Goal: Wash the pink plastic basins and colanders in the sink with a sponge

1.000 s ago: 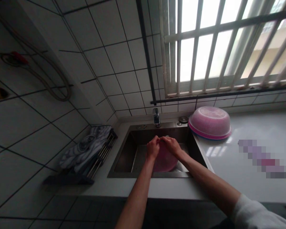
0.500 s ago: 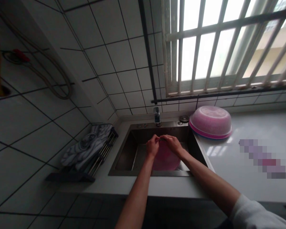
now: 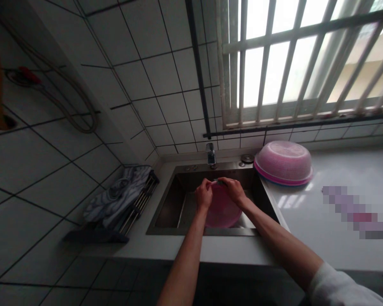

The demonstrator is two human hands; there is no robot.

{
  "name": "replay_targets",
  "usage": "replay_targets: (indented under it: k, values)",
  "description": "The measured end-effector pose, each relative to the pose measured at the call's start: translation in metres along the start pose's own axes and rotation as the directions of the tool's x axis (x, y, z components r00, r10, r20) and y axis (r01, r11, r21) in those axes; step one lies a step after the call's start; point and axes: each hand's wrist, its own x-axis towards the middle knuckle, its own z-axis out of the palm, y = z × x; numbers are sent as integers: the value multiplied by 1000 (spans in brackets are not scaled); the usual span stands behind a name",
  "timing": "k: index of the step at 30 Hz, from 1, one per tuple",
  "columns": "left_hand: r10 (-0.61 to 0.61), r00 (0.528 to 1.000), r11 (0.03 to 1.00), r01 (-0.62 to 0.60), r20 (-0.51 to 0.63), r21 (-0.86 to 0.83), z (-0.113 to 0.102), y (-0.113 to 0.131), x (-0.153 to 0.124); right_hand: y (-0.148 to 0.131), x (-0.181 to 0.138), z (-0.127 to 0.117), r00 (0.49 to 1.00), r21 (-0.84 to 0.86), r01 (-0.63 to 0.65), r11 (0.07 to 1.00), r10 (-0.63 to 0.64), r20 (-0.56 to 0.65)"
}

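A pink basin sits in the steel sink, below and partly behind my hands. Over its far side, my left hand is closed, fingers curled toward the other hand. My right hand is closed too, with its fingertips near the left ones. Between the fingertips shows a thin, pale, slightly greenish strip, too small to name. The fingers cover most of it. Behind the hands stands the faucet.
Right of the sink, an upturned pink basket rests on the white counter. At left is a rack with a grey patterned cloth. A round metal drain piece lies behind the sink. A barred window is above.
My fingertips have parted slightly, and more of the pale greenish strip shows between them. My right hand has moved up a little. The basin stays in place.
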Motion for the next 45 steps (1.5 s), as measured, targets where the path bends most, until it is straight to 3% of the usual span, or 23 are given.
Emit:
replay_targets:
  k: [3, 5, 9, 11, 13, 16, 19, 21, 25, 27, 30, 32, 34, 37, 39, 41, 45]
  values:
    - [-84, 987, 996, 87, -138, 16, -4, -3, 3, 15, 1, -10, 980, -6, -178, 984, 177, -91]
    - [-81, 989, 996, 85, -120, 28, -4, -4, 4, 17, -1, -12, 973, -42, -216, 976, 211, -97]
    - [47, 993, 996, -54, 105, 68, 3, 0, 1, -5, -5, 1, 999, -92, 0, 996, 5, 53]
    - [67, 985, 994, -81, 160, 80, 4, 1, -1, -15, -4, 5, 991, -82, 78, 994, -69, 110]
    - [33, 994, 996, -41, 102, 81, 2, 1, -1, -13, -1, 2, 996, -57, 49, 997, -44, 79]
    - [-49, 997, 996, 54, -64, 67, -4, -1, 2, 4, 4, -10, 993, -47, -121, 992, 120, -24]
    - [-62, 993, 997, 67, -100, 48, -5, -2, 5, 14, 2, -17, 973, -77, -223, 972, 217, -77]
    - [-27, 999, 999, 29, -47, 43, -2, -1, 5, 7, -2, -13, 980, -95, -193, 977, 187, -69]
    - [65, 992, 997, -70, 106, 39, 2, 1, 2, -13, -5, 0, 999, -67, 14, 998, -11, 40]
    - [47, 997, 998, -50, 61, 49, -1, -1, 1, -10, -3, -2, 999, -43, 15, 999, -13, 39]
    - [-53, 993, 997, 59, -110, 58, -7, -4, 4, 7, 1, -13, 989, -41, -146, 988, 145, -38]
    - [-78, 985, 994, 88, -153, 60, -7, -4, 5, 13, 1, -18, 973, -61, -225, 973, 220, -69]
    - [-45, 994, 997, 51, -97, 61, -3, -2, 4, 9, -2, -16, 979, -86, -199, 976, 195, -49]
    - [51, 996, 997, -55, 76, 49, 4, 2, 1, -8, -6, -3, 998, -94, -38, 995, 43, 48]
    - [71, 989, 996, -76, 131, 35, 5, 2, -1, -13, -5, 3, 995, -64, 44, 997, -38, 91]
    - [35, 998, 999, -37, 61, 27, 2, -1, -1, -8, -2, 2, 998, -27, 30, 999, -28, 52]
    - [-60, 984, 996, 48, -170, -73, -5, -8, 4, 16, 1, -13, 982, -6, -165, 986, 164, -96]
